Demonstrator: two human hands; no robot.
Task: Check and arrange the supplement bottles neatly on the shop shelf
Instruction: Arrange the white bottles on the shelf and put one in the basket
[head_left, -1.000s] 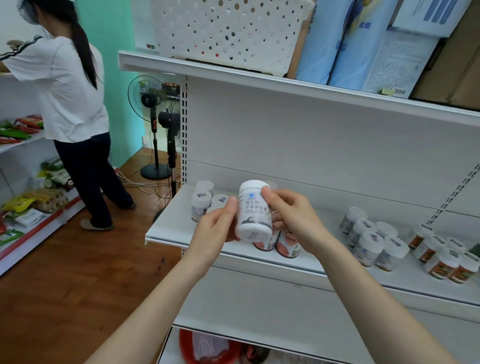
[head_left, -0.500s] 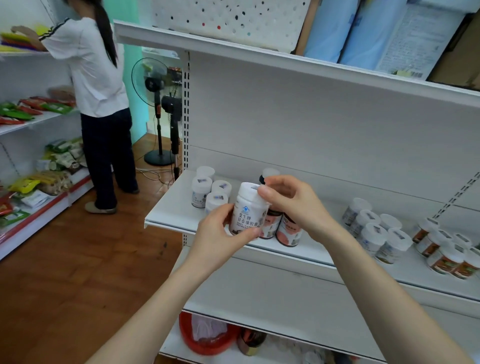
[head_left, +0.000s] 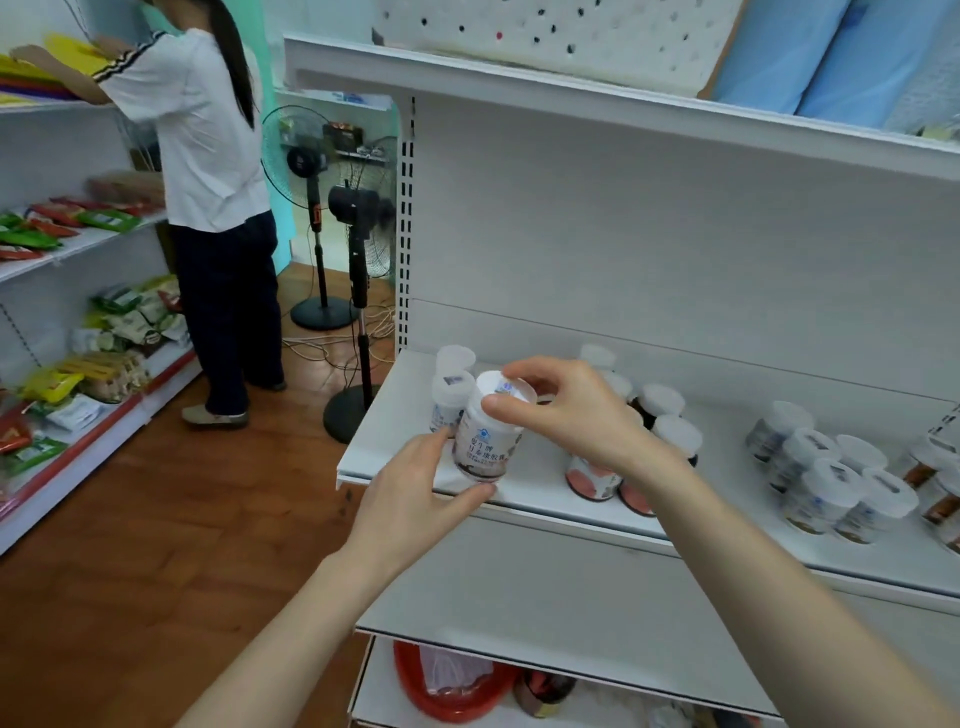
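Lowered from chest height within the last second: supplement bottle (head_left: 485, 436), now tilted at the near left of shelf (head_left: 545, 499). Right hand (head_left: 571, 410) pinching cap; left hand (head_left: 415, 483) curled round base. Check seemingly over; set-down beside white-capped bottles (head_left: 452, 395) likely next.

The right hand (head_left: 566, 410) hides the tops of the two orange bottles (head_left: 592, 478). The left hand (head_left: 415, 483) covers the bottom edge of the white bottle (head_left: 485, 441), so I cannot tell if it touches the shelf (head_left: 379, 426). The small words on its label are too blurry to read. The brown bottles (head_left: 935, 504) on the far right are cut off by the edge. The red basket (head_left: 447, 691) down below is half hidden under the shelf.
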